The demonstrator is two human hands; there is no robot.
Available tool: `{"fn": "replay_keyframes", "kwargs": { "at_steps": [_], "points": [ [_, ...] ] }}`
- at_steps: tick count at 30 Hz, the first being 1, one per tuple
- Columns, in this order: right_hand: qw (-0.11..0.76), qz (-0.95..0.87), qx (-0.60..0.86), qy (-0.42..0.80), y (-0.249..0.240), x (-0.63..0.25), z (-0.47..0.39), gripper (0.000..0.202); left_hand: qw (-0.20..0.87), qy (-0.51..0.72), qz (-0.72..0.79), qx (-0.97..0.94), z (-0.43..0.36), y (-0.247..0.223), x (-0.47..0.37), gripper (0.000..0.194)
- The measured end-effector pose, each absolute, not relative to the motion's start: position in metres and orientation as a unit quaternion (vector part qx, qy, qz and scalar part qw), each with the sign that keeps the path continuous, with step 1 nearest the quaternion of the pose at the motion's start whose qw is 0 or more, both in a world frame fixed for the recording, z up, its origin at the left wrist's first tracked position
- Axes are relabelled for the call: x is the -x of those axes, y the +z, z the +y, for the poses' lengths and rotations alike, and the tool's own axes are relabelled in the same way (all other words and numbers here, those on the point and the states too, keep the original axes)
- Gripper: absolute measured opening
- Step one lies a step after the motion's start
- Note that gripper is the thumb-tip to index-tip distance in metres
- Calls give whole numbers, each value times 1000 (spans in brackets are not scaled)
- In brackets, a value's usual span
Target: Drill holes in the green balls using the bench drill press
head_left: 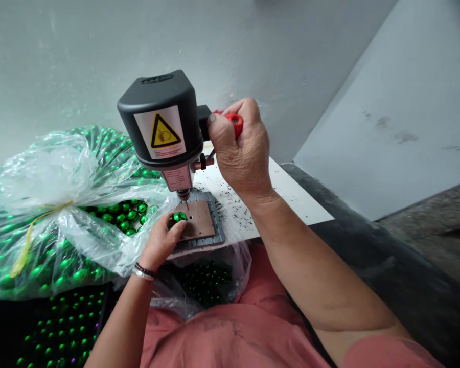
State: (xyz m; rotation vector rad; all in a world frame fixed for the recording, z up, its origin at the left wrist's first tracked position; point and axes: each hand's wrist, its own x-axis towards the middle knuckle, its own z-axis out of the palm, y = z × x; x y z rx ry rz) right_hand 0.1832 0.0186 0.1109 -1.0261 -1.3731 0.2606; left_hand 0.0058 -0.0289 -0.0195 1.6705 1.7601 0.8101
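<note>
A small bench drill press (159,120) with a dark housing and a yellow warning label stands before me. My right hand (243,148) is closed round its red feed handle (235,122). Below the chuck, a thin drill bit (187,205) points down at the brown board (203,217) on the machine's base. My left hand (164,237) grips a shiny green ball (179,217) between thumb and fingers, at the board's left side. The ball sits just left of the bit, and a small hole shows in the board beside it.
Clear plastic bags (49,179) full of green balls lie on the left. Another bag (233,266) with green balls hangs open below the table edge. Dark shavings litter the white tabletop (287,199). At lower left is a dark tray (67,324) with rows of green balls.
</note>
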Motion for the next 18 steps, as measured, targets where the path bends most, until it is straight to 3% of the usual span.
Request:
{"fn": "replay_keyframes", "kwargs": {
  "at_steps": [18],
  "points": [
    [641,-620,432,133,121,-189,33,34,194,151,708,-662,-4,-23,-16,46]
  ]
}}
